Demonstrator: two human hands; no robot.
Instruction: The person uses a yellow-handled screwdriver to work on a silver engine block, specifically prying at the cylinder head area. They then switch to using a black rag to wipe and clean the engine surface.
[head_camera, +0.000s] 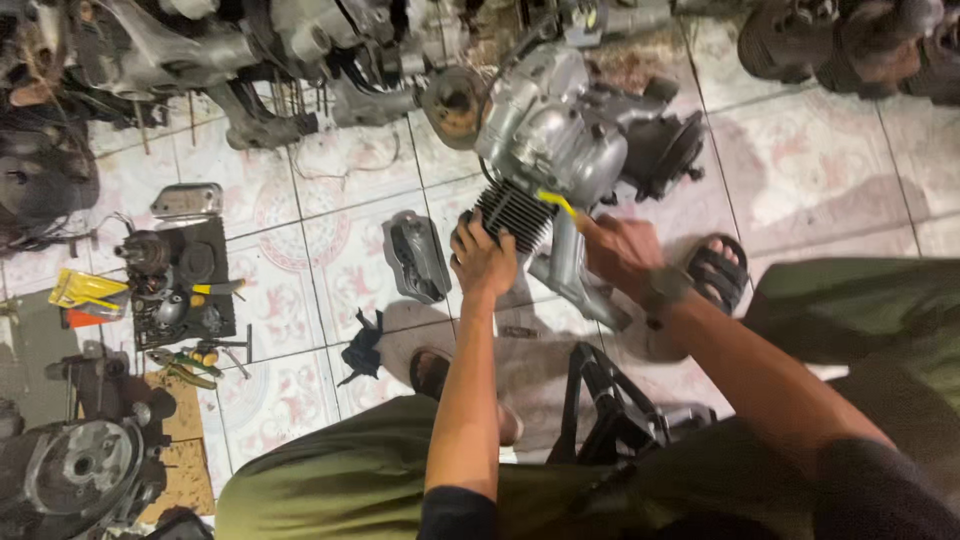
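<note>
A silver motorcycle engine (555, 135) stands on the tiled floor in front of me. My left hand (483, 257) grips the dark finned cylinder block (515, 212) at its lower left end. My right hand (620, 250) holds a yellow-handled tool (556, 201) against the engine just right of the fins. A wristwatch sits on my right wrist. My sandalled feet rest on the floor on both sides of the engine's lower part.
A grey engine cover (416, 256) lies left of the engine, with a dark rag (362, 347) below it. Tools and small parts lie on a black mat (185, 285) at left. More engines and parts crowd the top edge and lower left corner. A black stand (605, 405) sits between my legs.
</note>
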